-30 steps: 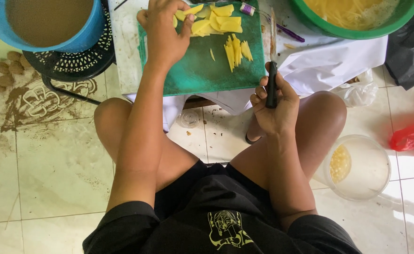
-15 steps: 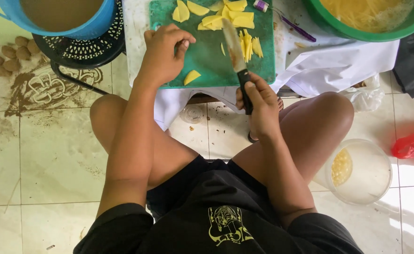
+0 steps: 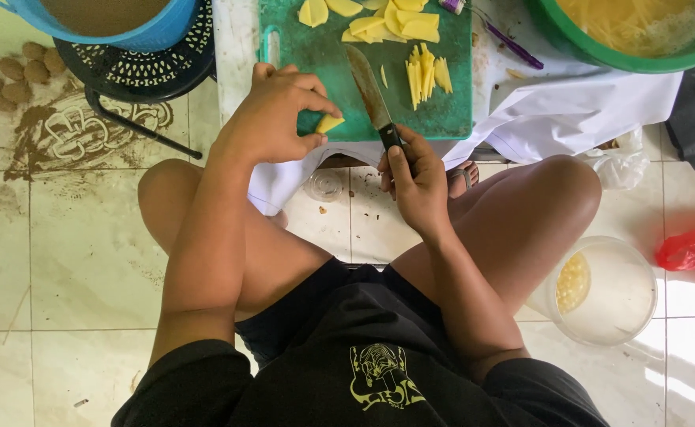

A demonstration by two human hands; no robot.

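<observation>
I count one pale yellow potato slice (image 3: 330,123) pinched in my left hand (image 3: 272,119); right hand (image 3: 417,186) closed around one dark-handled kitchen knife (image 3: 371,96). At 12 o'clock, the green plastic cutting board (image 3: 316,55) is cut off; cut pieces uncountable.

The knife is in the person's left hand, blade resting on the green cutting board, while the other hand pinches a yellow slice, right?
Not quite: the head view shows the knife in the right hand. Its blade does rest on the green cutting board, and the left hand pinches the yellow slice.

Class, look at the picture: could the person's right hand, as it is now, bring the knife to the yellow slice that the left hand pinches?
Probably yes. The right hand grips the knife, whose blade lies on the green cutting board just beside the yellow slice in the left hand. Nothing lies between them.
</observation>
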